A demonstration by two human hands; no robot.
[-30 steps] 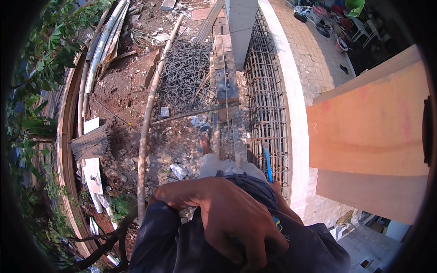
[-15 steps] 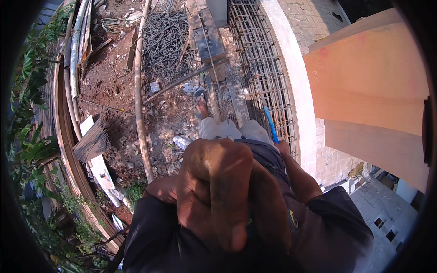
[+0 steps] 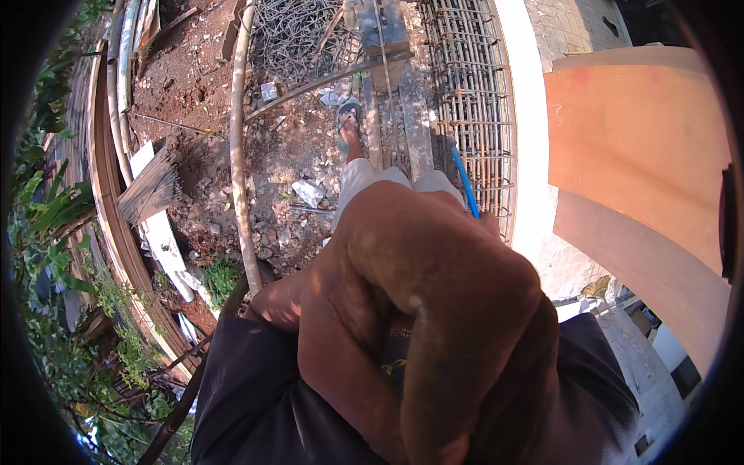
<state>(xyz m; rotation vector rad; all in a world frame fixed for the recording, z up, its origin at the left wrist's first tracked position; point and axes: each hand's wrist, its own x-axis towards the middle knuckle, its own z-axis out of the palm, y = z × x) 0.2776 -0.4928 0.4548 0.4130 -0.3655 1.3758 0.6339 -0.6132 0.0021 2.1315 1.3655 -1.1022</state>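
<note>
My left hand is raised very close to the camera and fills the lower middle. Its fingers are curled downward and pressed close. A gap beside the thumb shows a bit of shirt print; the fingertips run out of sight, so anything in them is hidden. Beyond it, my right hand is closed on the lower end of a slim blue-handled tool, which points up and away. Most of that hand and its forearm are covered by my left hand. The tool's working end is too small to tell.
A rebar cage lies along a pale wall at right, with orange-brown plywood sheets beyond. Ahead are tangled steel wire and a slanting wood strip. A long pole and stacked boards lie left.
My left hand has come up nearer the camera and looks larger, its knuckles shifted right. The ground has slid upward in the view. My right hand still grips the blue-handled tool.
</note>
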